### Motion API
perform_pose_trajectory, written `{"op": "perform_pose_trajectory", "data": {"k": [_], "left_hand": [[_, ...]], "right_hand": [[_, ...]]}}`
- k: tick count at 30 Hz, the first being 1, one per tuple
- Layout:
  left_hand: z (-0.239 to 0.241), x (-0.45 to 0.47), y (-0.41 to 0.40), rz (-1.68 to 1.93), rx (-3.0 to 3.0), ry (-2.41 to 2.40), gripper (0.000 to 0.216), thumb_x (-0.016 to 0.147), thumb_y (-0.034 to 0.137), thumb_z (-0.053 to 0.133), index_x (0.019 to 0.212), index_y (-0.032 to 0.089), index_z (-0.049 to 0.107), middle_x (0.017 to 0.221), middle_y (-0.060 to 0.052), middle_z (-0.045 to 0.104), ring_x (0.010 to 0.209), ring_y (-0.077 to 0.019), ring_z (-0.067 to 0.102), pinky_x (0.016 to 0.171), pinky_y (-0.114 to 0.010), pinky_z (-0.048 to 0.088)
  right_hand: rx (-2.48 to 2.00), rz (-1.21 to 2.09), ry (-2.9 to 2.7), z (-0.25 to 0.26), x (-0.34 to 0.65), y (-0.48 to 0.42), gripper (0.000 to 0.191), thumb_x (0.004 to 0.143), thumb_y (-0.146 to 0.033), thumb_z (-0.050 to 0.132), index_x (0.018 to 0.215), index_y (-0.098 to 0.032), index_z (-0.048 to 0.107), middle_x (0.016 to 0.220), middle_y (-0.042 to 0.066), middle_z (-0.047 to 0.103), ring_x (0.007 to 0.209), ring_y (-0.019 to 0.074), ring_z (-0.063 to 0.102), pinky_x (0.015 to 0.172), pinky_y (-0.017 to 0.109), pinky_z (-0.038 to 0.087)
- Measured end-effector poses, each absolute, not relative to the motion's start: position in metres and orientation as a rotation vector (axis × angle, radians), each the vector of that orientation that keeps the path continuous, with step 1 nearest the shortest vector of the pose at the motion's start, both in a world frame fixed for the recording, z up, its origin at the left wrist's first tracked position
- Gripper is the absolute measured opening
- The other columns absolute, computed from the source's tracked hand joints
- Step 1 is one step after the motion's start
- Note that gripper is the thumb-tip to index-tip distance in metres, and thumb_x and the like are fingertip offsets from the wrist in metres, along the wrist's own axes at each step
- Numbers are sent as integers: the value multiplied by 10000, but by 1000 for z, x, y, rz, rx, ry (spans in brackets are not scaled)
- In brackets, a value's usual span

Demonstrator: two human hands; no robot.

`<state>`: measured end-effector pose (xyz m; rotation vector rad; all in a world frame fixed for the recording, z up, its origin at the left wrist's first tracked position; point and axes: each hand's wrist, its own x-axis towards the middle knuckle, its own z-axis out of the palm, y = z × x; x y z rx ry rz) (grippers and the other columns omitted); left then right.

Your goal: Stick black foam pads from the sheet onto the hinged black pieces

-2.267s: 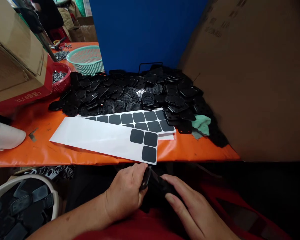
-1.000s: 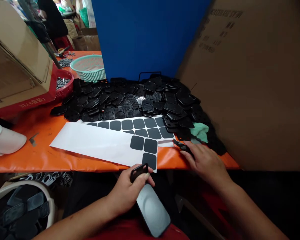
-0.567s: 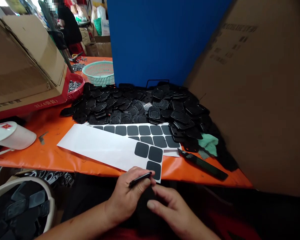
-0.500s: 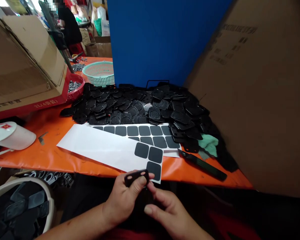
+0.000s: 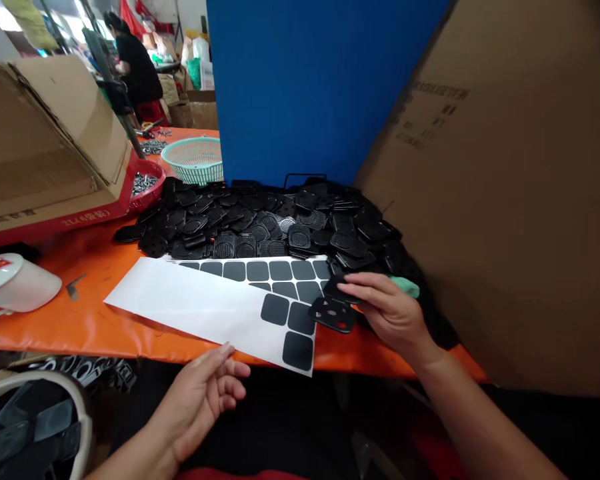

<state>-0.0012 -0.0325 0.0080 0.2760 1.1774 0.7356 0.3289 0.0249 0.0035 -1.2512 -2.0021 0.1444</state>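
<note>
My left hand (image 5: 207,397) is empty, palm partly up and fingers loosely apart, just below the lower edge of the white sticker sheet (image 5: 180,300). Several dark rounded-square stickers (image 5: 298,351) remain at that sheet's right end. A second sheet with dark stickers lies beneath it. My right hand (image 5: 387,310) reaches over the table's right side, its fingers closed on a thin black plastic plate (image 5: 341,289); the thumb is hidden. Right under this plate lies another black plate with holes (image 5: 333,315), overlapping the sheets' right end.
A wide heap of black plates (image 5: 240,217) spreads along the blue panel (image 5: 320,87). A cardboard sheet (image 5: 505,200) leans at right by a green cloth (image 5: 405,287). At left are a white mug (image 5: 25,283), a carton (image 5: 55,127) and a bucket (image 5: 86,427) of dark pieces.
My hands have parted. The black piece with holes has left my left hand, which moved left and opened. My right hand went up and right to the black plates, covering the cutter's place.
</note>
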Motion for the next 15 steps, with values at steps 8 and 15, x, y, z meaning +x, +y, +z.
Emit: {"op": "perform_pose_trajectory", "data": {"k": [8, 15], "left_hand": [[-1, 3, -24, 673, 347, 1140, 281, 805, 391, 658, 879, 129, 588, 504, 50, 528, 341, -50, 441, 354, -145, 273], [-4, -5, -47, 492, 336, 1038, 344, 812, 356, 640, 1032, 102, 564, 756, -115, 713, 512, -144, 644, 450, -192, 427]], "right_hand": [[-1298, -178, -2145, -7, 322, 79, 338, 875, -117, 512, 921, -322, 777, 1092, 60, 630, 1029, 238, 516, 929, 460, 479], [-1317, -210, -2189, -2, 302, 84, 423, 796, 3, 471, 1015, -245, 735, 1173, 103, 589, 1135, 277, 494, 946, 489, 461]]}}
